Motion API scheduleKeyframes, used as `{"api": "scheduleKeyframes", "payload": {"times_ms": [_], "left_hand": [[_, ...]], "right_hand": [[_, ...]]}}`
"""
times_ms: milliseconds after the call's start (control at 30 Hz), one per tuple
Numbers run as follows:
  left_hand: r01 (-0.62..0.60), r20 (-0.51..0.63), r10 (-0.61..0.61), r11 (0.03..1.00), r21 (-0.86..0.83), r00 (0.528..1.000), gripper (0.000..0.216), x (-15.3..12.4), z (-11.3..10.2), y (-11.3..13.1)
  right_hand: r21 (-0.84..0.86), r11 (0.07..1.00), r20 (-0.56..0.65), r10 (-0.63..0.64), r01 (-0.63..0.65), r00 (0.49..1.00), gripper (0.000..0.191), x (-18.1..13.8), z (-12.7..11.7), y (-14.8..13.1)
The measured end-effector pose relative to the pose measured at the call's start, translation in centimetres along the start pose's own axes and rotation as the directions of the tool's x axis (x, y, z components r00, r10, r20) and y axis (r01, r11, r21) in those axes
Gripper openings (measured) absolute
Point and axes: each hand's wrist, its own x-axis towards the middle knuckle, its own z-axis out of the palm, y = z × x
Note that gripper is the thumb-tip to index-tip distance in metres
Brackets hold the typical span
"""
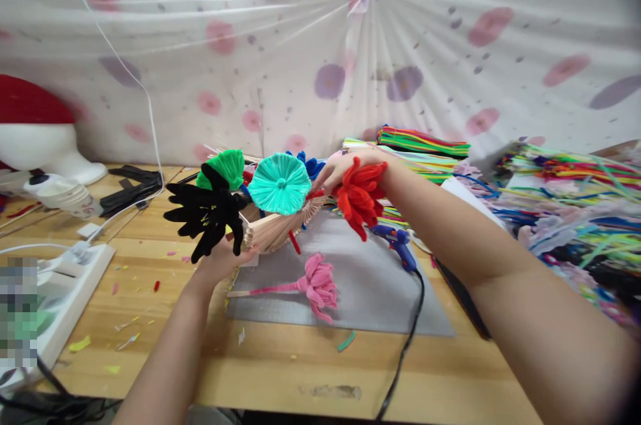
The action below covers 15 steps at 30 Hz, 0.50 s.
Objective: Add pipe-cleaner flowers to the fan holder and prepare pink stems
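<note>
A basket of pale wooden sticks (273, 233) is tilted above the grey mat, its near left side gripped by my left hand (223, 258). Pipe-cleaner flowers stand in it: a black one (203, 211), a green one (225, 170), a turquoise round one (281, 183) and a blue one (308, 165). My right hand (345, 168) is at the basket's right side, fingers bent at the stem of a red pipe-cleaner flower (361, 198); the petals partly cover this hand. Below the basket, a pink pipe-cleaner flower (315, 285) lies on the mat.
A blue glue gun (395, 241) with a black cord rests on the grey mat (390, 308). Bundled pipe cleaners (425, 145) and a loose heap (575, 211) fill the right. At left are a white power strip (95, 271), paper cups (70, 195) and a mannequin head (40, 145).
</note>
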Motion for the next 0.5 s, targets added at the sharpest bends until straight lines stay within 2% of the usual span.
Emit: {"api": "scheduleKeyframes", "payload": {"times_ms": [100, 200, 267, 333, 367, 400, 467, 500], "left_hand": [[-0.017, -0.035, 0.018, 0.999, 0.037, 0.999, 0.076, 0.0, 0.1, -0.1], [-0.008, -0.022, 0.009, 0.999, 0.047, 1.0, 0.079, -0.2, 0.0, 0.6], [0.005, 0.013, -0.005, 1.0, -0.001, 1.0, 0.083, -0.3, -0.1, 1.2], [0.005, 0.037, -0.003, 0.999, -0.051, 0.999, 0.087, -0.3, -0.2, 1.7], [0.004, 0.039, -0.001, 0.998, -0.067, 0.999, 0.088, -0.2, -0.2, 1.8], [0.004, 0.04, -0.001, 0.997, -0.074, 0.999, 0.089, -0.2, -0.3, 1.8], [0.003, 0.042, 0.0, 0.998, -0.067, 0.999, 0.088, -0.1, -0.4, 1.7], [0.001, 0.042, 0.002, 0.998, -0.061, 0.999, 0.086, -0.1, -0.4, 1.6]], "right_hand": [[0.013, 0.994, 0.085, 0.11, -0.112, 0.99, 0.039, -4.2, -1.6, -0.7], [0.226, 0.974, -0.089, 0.053, -0.031, 0.995, 0.042, -8.5, -3.1, -0.7], [0.305, 0.951, -0.328, 0.046, 0.06, 0.943, 0.027, -10.3, -3.7, -1.0], [0.367, 0.921, -0.51, 0.081, 0.131, 0.856, 0.04, -10.7, -3.5, -1.6], [0.4, 0.9, -0.549, 0.086, 0.172, 0.831, 0.046, -10.4, -3.0, -2.1], [0.428, 0.875, -0.561, 0.063, 0.225, 0.825, 0.046, -9.8, -2.3, -2.5], [0.452, 0.819, -0.543, -0.063, 0.354, 0.837, 0.037, -8.1, -0.5, -3.2], [0.447, 0.811, -0.494, -0.128, 0.378, 0.86, 0.032, -7.0, 0.3, -3.5]]}}
